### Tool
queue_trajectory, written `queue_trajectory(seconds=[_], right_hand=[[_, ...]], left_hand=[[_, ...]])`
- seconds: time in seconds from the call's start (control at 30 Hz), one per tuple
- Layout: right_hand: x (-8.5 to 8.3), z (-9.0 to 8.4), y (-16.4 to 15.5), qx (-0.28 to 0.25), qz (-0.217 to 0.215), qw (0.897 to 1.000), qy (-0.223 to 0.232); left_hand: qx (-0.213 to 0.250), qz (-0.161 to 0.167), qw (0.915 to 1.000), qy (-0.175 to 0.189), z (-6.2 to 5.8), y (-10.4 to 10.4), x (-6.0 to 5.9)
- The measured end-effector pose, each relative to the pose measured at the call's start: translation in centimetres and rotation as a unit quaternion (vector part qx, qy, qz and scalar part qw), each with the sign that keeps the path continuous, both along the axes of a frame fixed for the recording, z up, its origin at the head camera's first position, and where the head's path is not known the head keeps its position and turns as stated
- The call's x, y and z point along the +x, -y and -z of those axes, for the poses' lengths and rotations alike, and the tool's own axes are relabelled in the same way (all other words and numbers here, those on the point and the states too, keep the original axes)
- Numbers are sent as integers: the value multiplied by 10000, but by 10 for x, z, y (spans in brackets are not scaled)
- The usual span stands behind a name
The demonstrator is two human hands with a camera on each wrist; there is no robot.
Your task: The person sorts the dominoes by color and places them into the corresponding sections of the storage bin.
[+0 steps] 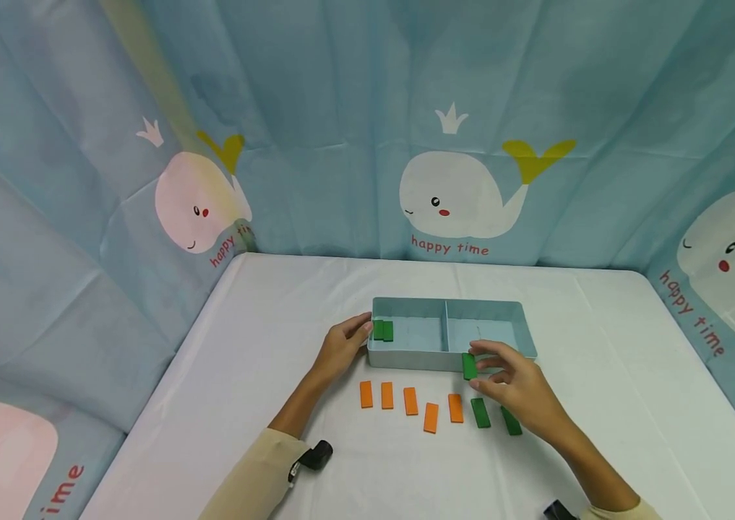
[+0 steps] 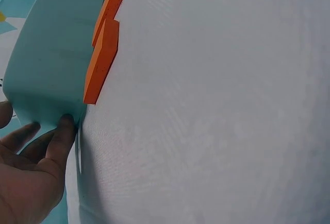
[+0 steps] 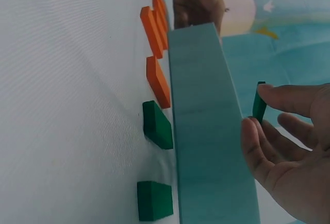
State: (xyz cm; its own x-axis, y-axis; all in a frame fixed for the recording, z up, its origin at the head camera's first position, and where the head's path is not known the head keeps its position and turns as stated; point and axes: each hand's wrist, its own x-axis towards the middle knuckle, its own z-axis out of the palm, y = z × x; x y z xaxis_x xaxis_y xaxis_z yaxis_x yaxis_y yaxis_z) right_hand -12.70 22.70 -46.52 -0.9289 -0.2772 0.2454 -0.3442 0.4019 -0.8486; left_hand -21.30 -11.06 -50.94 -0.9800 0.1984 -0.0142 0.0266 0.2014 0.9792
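Observation:
A teal two-compartment tray (image 1: 500, 310) stands mid-table; its left compartment holds green blocks (image 1: 383, 331). My left hand (image 1: 357, 336) rests against the tray's left end, fingers (image 2: 66, 131) lying straight on the wall by the corner. Thumb and forefinger of my right hand (image 1: 474, 361) pinch a green block (image 1: 469, 367) upright at the tray's front wall, below the right compartment; in the right wrist view this block (image 3: 259, 103) is just above the rim. Several orange blocks (image 1: 410, 401) and two green blocks (image 1: 480, 412) lie in a row in front of the tray.
A white cloth covers the table (image 1: 634, 375). Blue whale-print curtains (image 1: 458, 188) close off the back and both sides. The tray's front wall (image 3: 206, 131) stands close to the nearest orange blocks (image 3: 157, 80) and green blocks (image 3: 157, 123).

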Motion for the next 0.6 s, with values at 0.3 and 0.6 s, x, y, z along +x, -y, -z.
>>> queue_trajectory(seconds=[0.3, 0.6], right_hand=[[-12, -3, 12, -72, -114, 9999, 61], [-26, -10, 26, -48, -99, 9999, 102]], left_hand=[[71, -22, 10000, 24, -1, 0, 1], [39, -50, 10000, 27, -1, 0, 1]])
